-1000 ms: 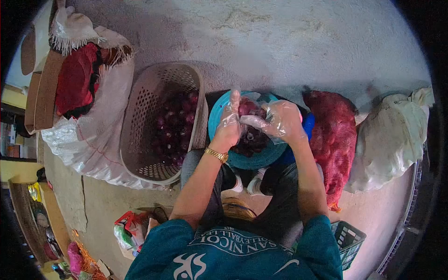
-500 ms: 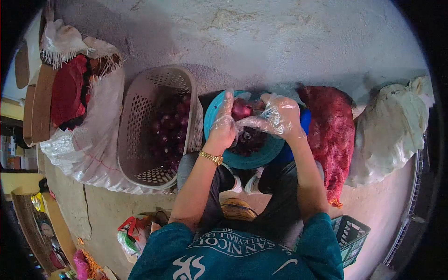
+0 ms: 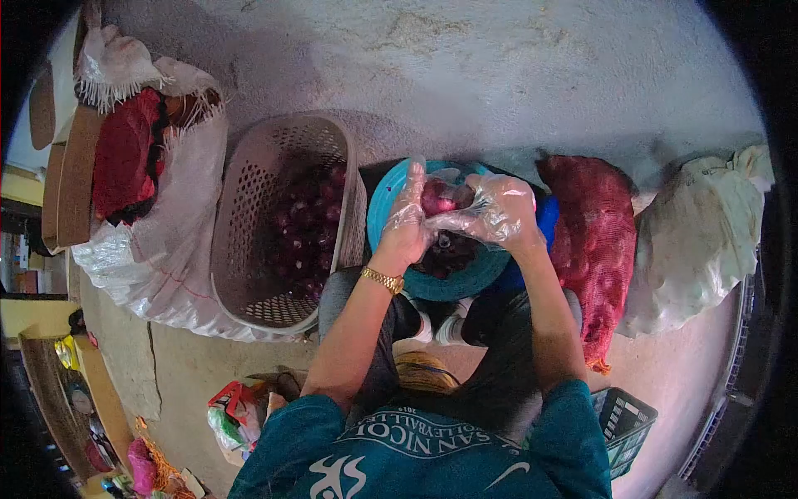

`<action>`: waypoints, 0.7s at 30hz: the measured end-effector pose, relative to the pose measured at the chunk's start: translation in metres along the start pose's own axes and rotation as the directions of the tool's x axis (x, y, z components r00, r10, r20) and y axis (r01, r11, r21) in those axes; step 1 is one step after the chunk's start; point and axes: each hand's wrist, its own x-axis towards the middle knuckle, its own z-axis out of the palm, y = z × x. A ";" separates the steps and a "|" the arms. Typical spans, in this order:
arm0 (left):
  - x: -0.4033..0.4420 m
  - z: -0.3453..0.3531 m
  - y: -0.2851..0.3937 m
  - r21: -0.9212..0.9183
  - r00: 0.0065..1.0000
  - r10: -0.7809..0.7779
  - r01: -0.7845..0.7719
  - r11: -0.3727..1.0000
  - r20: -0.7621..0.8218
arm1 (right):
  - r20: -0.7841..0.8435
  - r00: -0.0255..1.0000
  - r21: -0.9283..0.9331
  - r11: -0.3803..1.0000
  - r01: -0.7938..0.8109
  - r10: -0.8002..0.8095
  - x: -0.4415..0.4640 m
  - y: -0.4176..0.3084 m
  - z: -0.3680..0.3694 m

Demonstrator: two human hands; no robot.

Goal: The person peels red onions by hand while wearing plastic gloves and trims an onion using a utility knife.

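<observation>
Both hands wear clear plastic gloves above a round blue tub (image 3: 391,200), which holds dark red-purple pieces (image 3: 445,259). Between the hands is a red-purple onion (image 3: 440,198). My left hand (image 3: 407,220) holds the onion from its left side, thumb or finger pointing up. My right hand (image 3: 499,208) is curled against the onion's right side, its fingers closed around it. A gold watch sits on my left wrist. Part of the onion is hidden by the fingers and shiny plastic.
An oval perforated basket (image 3: 245,187) with several onions stands left of the tub. Further left is a white woven sack (image 3: 183,200). On the right are a red mesh sack (image 3: 590,233), a pale sack (image 3: 698,241) and a green crate (image 3: 623,424).
The onion shows more plainly between the hands than a second ago. Both hands stay over the tub with small finger shifts, and the view has tilted slightly.
</observation>
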 end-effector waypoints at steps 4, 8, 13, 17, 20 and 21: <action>0.019 -0.028 -0.011 -0.037 0.996 -0.065 0.067 0.997 0.059 | 0.033 0.999 -0.029 1.000 -0.010 0.011 0.000 0.001 0.001; 0.019 -0.029 -0.012 0.042 1.000 -0.014 0.013 0.999 0.022 | 0.064 0.998 -0.047 0.999 -0.020 0.023 0.002 -0.001 0.001; 0.025 -0.038 -0.017 0.035 0.998 0.001 -0.003 0.999 0.061 | -0.040 0.998 0.055 0.997 0.045 -0.043 -0.001 0.007 0.018; 0.021 -0.031 -0.014 0.040 0.998 0.042 -0.043 0.998 0.038 | -0.040 0.998 0.132 0.990 0.052 -0.047 0.000 0.006 0.017; 0.022 -0.028 -0.012 0.009 1.000 0.012 -0.012 1.000 -0.005 | 0.146 0.989 0.111 0.994 -0.017 0.000 0.004 -0.006 0.003; 0.022 -0.028 -0.011 -0.022 1.000 -0.021 0.021 1.000 -0.018 | 0.195 0.981 0.102 0.994 -0.024 0.004 0.004 -0.009 0.000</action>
